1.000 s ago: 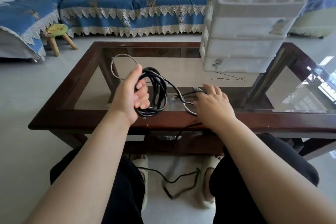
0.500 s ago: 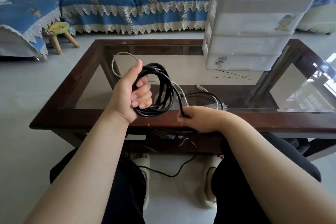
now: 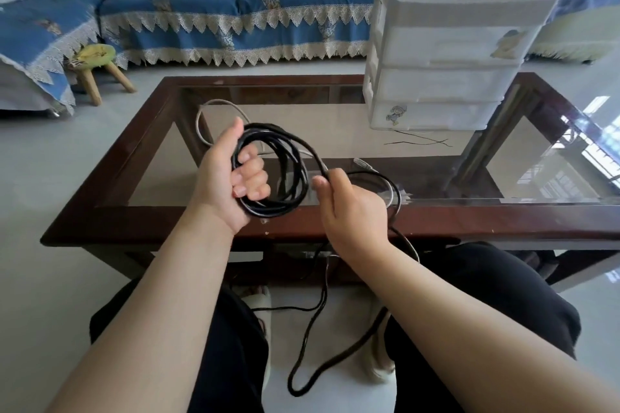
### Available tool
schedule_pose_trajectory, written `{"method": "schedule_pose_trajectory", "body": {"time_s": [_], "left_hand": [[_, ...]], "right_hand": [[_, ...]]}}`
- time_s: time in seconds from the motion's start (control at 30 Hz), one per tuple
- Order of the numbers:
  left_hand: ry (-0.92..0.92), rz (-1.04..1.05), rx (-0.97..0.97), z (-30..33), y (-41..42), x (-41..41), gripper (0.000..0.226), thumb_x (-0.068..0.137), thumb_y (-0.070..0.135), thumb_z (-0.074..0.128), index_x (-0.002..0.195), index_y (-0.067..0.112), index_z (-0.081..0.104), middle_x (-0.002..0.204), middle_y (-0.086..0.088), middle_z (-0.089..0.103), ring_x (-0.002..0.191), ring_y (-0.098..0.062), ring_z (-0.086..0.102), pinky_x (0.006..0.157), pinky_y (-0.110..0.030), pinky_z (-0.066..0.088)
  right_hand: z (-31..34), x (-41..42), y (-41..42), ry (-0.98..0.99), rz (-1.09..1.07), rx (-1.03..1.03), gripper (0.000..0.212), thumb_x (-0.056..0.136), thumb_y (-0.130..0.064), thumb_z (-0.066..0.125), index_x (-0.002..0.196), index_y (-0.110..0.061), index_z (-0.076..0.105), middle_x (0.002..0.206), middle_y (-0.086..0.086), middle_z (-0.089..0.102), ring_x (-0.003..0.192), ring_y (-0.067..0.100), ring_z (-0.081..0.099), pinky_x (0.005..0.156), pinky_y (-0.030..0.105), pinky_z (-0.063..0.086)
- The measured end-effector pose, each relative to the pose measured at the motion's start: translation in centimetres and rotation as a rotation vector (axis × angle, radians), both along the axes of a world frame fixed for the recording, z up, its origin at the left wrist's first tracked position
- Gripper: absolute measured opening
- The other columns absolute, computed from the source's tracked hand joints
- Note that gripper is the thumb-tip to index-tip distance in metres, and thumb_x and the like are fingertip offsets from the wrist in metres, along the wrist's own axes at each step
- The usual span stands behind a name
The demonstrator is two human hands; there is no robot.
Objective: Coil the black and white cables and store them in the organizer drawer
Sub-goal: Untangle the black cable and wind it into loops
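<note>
The black cable point(image 3: 278, 174) is already wound into several loops, held upright above the near edge of the counter point(image 3: 335, 221). Your left hand point(image 3: 231, 178) has its fingers point(image 3: 250, 179) curled through the bundle, clamped on it, thumb up along the far side. From the top of the coil one strand runs right and down to your right hand point(image 3: 349, 208), which pinches it between thumb and forefinger just beside the coil.

That is the relation to mind: the free length leaves your right hand, drops over the counter's edge and hangs in a long slack loop between your knees down near the floor. So the cable's loose run lies below and behind your right hand, while the coil sits to its left, close by. The next wrap, I'd judge, means carrying that pinched strand left and over the bundle.

The white cable point(image 3: 214, 104) lies uncoiled on the glass behind the coil, its plug end point(image 3: 362, 163) just beyond your right hand. The organizer point(image 3: 446, 54) stands at the far right of the counter, drawers closed.
</note>
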State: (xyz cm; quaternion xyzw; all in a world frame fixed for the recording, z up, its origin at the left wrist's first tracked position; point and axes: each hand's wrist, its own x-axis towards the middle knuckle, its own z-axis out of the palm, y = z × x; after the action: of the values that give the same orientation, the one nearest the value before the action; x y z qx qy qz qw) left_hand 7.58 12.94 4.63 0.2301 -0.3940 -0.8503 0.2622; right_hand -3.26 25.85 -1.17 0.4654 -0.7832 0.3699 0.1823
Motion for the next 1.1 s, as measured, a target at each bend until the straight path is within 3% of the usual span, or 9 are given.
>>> {"method": "schedule_pose_trajectory", "body": {"time_s": [0.1, 0.17, 0.2, 0.4, 0.57, 0.77, 0.93, 1.03, 1.1], "left_hand": [[-0.049, -0.045, -0.050, 0.0, 0.7, -0.3, 0.053, 0.095, 0.052, 0.045, 0.055, 0.019, 0.035, 0.033, 0.009, 0.024, 0.026, -0.005, 0.021, 0.031, -0.018, 0.023], [-0.076, -0.069, -0.104, 0.0, 0.9, -0.3, 0.053, 0.096, 0.050, 0.044, 0.055, 0.018, 0.034, 0.033, 0.008, 0.025, 0.026, -0.005, 0.022, 0.032, -0.018, 0.025], [-0.088, -0.087, -0.128, 0.0, 1.0, -0.2, 0.053, 0.097, 0.049, 0.044, 0.056, 0.017, 0.034, 0.033, 0.008, 0.025, 0.026, -0.005, 0.022, 0.032, -0.017, 0.026], [-0.154, -0.215, -0.165, 0.4, 0.9, 0.5, 0.053, 0.096, 0.048, 0.045, 0.054, 0.017, 0.034, 0.034, 0.007, 0.025, 0.026, -0.005, 0.021, 0.033, -0.018, 0.025], [-0.161, -0.216, -0.139, 0.4, 1.1, 0.4, 0.052, 0.095, 0.048, 0.046, 0.055, 0.017, 0.034, 0.034, 0.007, 0.024, 0.027, -0.005, 0.020, 0.033, -0.018, 0.023], [-0.100, -0.056, -0.058, 0.5, 1.5, -0.1, 0.056, 0.094, 0.056, 0.044, 0.055, 0.017, 0.035, 0.035, 0.007, 0.024, 0.027, -0.006, 0.019, 0.032, -0.019, 0.023], [-0.080, -0.012, 0.004, 0.5, 1.2, -0.4, 0.055, 0.096, 0.052, 0.045, 0.054, 0.018, 0.035, 0.034, 0.008, 0.024, 0.026, -0.005, 0.020, 0.030, -0.018, 0.023], [-0.027, 0.069, 0.069, 0.2, 1.3, -0.8, 0.053, 0.097, 0.050, 0.043, 0.055, 0.019, 0.035, 0.034, 0.008, 0.024, 0.027, -0.006, 0.020, 0.031, -0.019, 0.023], [0.027, 0.187, 0.134, 0.2, 0.7, -0.8, 0.053, 0.098, 0.050, 0.042, 0.055, 0.020, 0.035, 0.036, 0.009, 0.024, 0.030, -0.006, 0.021, 0.033, -0.019, 0.022]], "right_hand": [[0.2, -0.8, -0.2, -0.374, 0.003, 0.022, 0.044, 0.099, -0.045, 0.030, 0.082, -0.012, 0.055, 0.060, 0.000, 0.058, 0.062, 0.028, 0.056, 0.056, 0.036, 0.043], [0.4, -1.5, -0.5, -0.687, 0.041, 0.002, 0.041, 0.099, -0.044, 0.033, 0.075, -0.017, 0.053, 0.060, -0.005, 0.052, 0.063, 0.020, 0.051, 0.065, 0.036, 0.042], [0.6, -1.7, -0.4, -0.733, 0.041, -0.015, 0.041, 0.100, -0.043, 0.034, 0.070, -0.020, 0.051, 0.058, -0.007, 0.050, 0.060, 0.016, 0.048, 0.063, 0.034, 0.040], [1.4, -2.3, -0.2, -0.721, 0.010, -0.096, 0.039, 0.101, -0.034, 0.036, 0.068, -0.018, 0.048, 0.058, -0.008, 0.047, 0.052, -0.003, 0.045, 0.051, 0.012, 0.033], [0.7, -1.5, -0.5, -0.788, 0.010, -0.098, 0.040, 0.101, -0.037, 0.034, 0.066, -0.021, 0.046, 0.056, -0.009, 0.045, 0.055, 0.009, 0.043, 0.058, 0.028, 0.035], [-0.1, 0.6, -0.4, -0.795, 0.063, -0.051, 0.035, 0.101, -0.038, 0.031, 0.079, -0.016, 0.048, 0.061, -0.007, 0.046, 0.057, 0.008, 0.043, 0.056, 0.022, 0.036], [-0.8, 1.5, -0.8, -0.857, 0.106, -0.042, 0.035, 0.102, -0.036, 0.031, 0.073, -0.016, 0.039, 0.063, -0.005, 0.041, 0.056, 0.010, 0.037, 0.054, 0.021, 0.032], [-0.9, 1.3, -0.8, -0.840, 0.093, 0.090, 0.033, 0.101, -0.042, 0.030, 0.079, -0.019, 0.040, 0.069, -0.004, 0.050, 0.066, 0.017, 0.048, 0.067, 0.036, 0.041], [-0.9, 1.6, -0.5, -0.746, 0.088, 0.263, 0.025, 0.100, -0.041, 0.031, 0.095, -0.019, 0.042, 0.084, 0.001, 0.060, 0.080, 0.026, 0.056, 0.073, 0.039, 0.041]]}}
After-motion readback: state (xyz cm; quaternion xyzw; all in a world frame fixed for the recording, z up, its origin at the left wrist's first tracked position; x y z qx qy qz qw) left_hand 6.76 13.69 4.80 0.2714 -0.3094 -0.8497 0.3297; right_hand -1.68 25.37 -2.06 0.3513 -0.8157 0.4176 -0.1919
